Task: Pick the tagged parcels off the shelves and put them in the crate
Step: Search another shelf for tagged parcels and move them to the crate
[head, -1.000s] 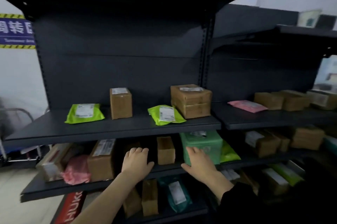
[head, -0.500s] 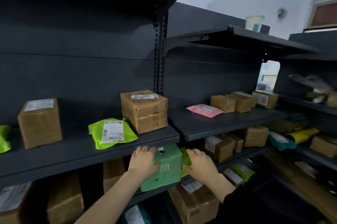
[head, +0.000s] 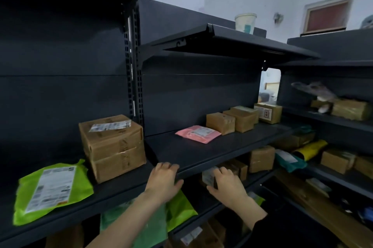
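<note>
- Both hands were up at the dark shelves. The left hand (head: 163, 184) had its fingers bent over the shelf edge (head: 193, 170) and its thumb under it, so it seemed to hold on there.
- The right hand (head: 227, 188) reached in under that shelf. Its fingers lay on top of a small cardboard box (head: 209, 178) and its thumb was at the near bottom corner. It had the box in a pinch.
- The small cardboard box sat near the front of the lower shelf, just beside another brown box (head: 239, 169). It had a pale tag on its near face.
- The box looked stiff and small, and likely light enough for one hand. Its tape could be a bit slippery. The best hold was probably top and bottom, or two flat sides, not on the tag.
- The right arm stretched forward with a dark sleeve near the elbow. The left arm was bare and came up from the lower left, in front of a green parcel (head: 153, 225).
- No crate could be seen.
</note>
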